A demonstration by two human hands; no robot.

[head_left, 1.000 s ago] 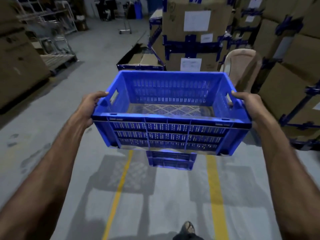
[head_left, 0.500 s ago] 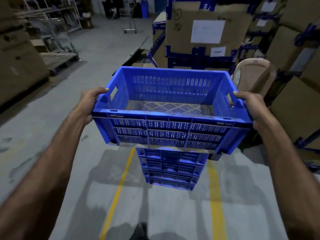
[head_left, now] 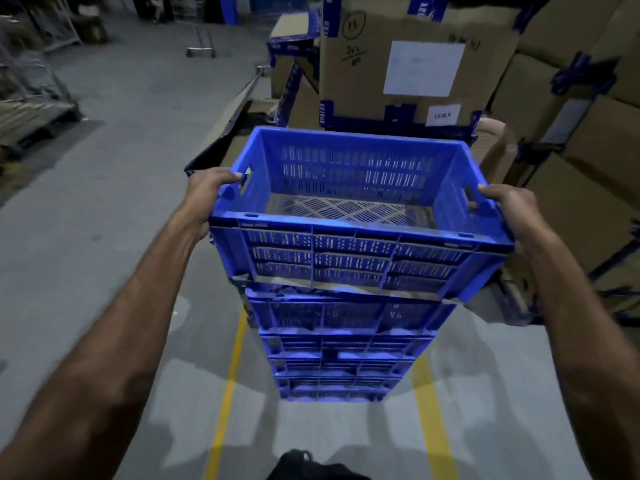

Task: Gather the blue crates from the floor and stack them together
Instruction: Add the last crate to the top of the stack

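I hold an empty blue slatted crate [head_left: 349,258] level in front of me. My left hand [head_left: 204,192] grips its left end at the handle slot, and my right hand [head_left: 509,209] grips the right end the same way. Directly beneath it stands a stack of blue crates [head_left: 346,355] on the floor between two yellow lines. The held crate sits just over the top of that stack; whether it touches is hidden by the crate's own front wall.
Tall cardboard boxes [head_left: 415,60] with blue tape rise right behind the stack and along the right side. A beige plastic chair [head_left: 491,147] stands between them. A flattened carton [head_left: 225,133] lies to the left behind the crate. Pallets and racks [head_left: 31,109] line the far left. My foot [head_left: 304,462] shows at the bottom.
I have walked closer to the stack, and the crate in my hands has come down over its top. More of the stacked crates shows below it.
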